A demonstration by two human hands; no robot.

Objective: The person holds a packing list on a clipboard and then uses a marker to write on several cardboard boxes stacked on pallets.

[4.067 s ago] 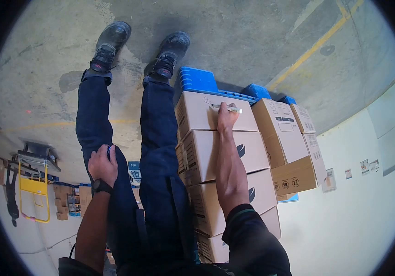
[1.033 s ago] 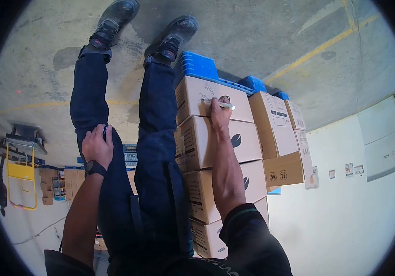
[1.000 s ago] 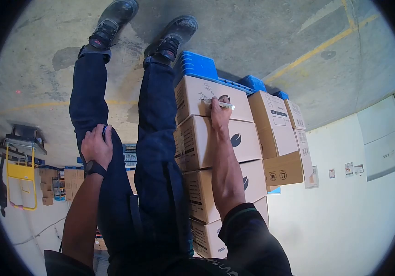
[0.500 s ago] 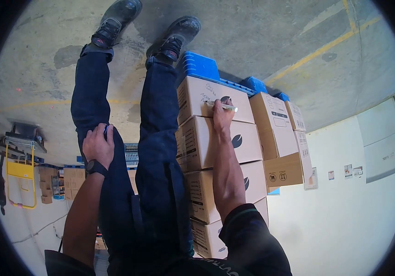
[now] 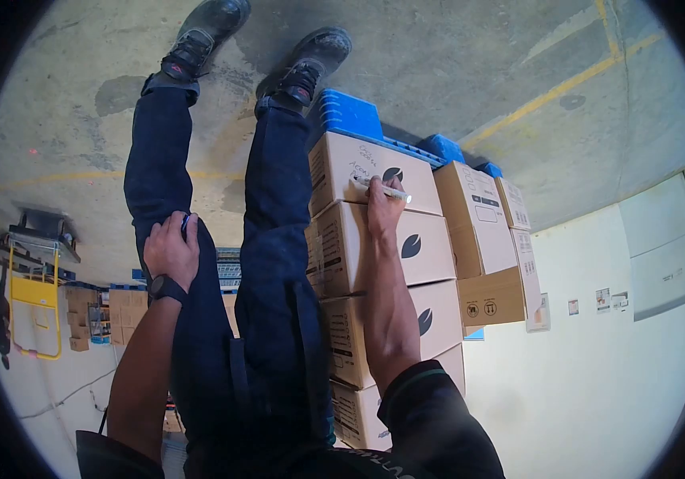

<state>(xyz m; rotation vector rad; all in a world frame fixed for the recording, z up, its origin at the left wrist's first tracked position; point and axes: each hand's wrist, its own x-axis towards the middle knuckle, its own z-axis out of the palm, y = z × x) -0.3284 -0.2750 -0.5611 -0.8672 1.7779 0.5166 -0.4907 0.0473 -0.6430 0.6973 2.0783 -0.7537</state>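
My right hand [image 5: 385, 209] is closed around a whitish marker pen [image 5: 396, 192], its tip at the face of a cardboard box [image 5: 417, 169]. Dark handwriting [image 5: 364, 164] shows on that box near the tip, beside a printed leaf mark. More boxes of the same kind [image 5: 356, 248] are stacked against it, and my right forearm crosses in front of them. My left hand [image 5: 171, 251], with a dark watch at its wrist, rests on my left knee. Its fingers pinch a small dark blue piece [image 5: 185, 222], mostly hidden, possibly a cap.
A blue pallet [image 5: 348, 114] bears the boxes. Beside the stack stand other cartons [image 5: 482, 227], one with a flap sticking out. A white wall [image 5: 566, 383] lies at the right. A yellow-handled trolley [image 5: 35, 294] and more cartons are at the far left.
The pen tip has shifted slightly along the box face with my right hand, and the forearm has moved a little left. My left hand stays on the knee.
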